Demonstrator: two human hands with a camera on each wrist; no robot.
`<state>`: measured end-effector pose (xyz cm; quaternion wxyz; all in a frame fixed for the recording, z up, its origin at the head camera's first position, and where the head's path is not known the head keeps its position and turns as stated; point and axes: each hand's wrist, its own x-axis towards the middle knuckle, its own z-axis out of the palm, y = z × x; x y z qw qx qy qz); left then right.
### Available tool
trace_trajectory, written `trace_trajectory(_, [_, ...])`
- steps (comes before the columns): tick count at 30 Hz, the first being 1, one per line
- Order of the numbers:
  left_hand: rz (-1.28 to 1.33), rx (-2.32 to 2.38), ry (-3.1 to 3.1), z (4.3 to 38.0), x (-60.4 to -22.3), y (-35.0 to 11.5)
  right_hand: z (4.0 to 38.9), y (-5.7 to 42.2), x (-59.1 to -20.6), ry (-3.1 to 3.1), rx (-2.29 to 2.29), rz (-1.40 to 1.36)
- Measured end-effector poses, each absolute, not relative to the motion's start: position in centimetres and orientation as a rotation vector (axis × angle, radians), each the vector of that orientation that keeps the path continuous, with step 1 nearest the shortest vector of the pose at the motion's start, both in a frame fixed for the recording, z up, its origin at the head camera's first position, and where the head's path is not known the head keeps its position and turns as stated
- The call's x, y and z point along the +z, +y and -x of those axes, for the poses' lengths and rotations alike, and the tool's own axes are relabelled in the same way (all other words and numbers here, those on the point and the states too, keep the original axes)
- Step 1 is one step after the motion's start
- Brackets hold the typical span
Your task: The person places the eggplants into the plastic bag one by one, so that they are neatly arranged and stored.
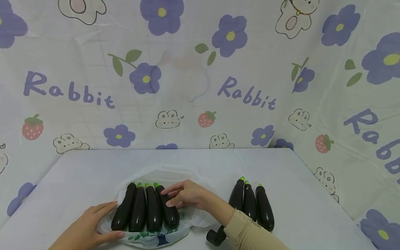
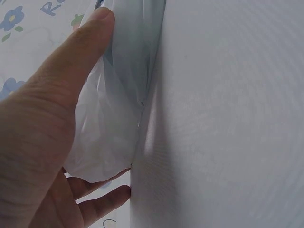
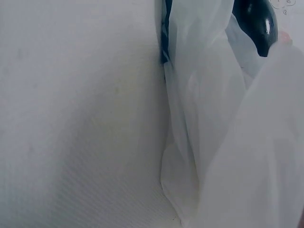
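Note:
Several dark, glossy eggplants with green tips lie side by side on a white plastic bag in the head view. The right hand reaches over the rightmost of them, its loosely bent fingers and thumb touching that eggplant. At the row's left end, the left hand is spread along the bag's edge. The left wrist view shows the left thumb lying along the bag, with fingers on the far side. In the right wrist view the bag hides the right hand; one eggplant shows.
Three more eggplants lie on the white table to the right, partly behind the sleeve. A black piece sits below the right wrist. Printed cloth with flowers hangs behind the table.

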<state>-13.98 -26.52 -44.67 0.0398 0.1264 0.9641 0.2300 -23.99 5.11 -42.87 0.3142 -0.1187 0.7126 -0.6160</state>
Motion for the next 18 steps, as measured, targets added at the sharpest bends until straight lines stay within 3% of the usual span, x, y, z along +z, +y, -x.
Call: trace_trajectory(18, [-0.401,0.691,2.953,14.04,-44.73,-26.54,23.87,5.05,-42.95,1.886,-1.638,0.292])
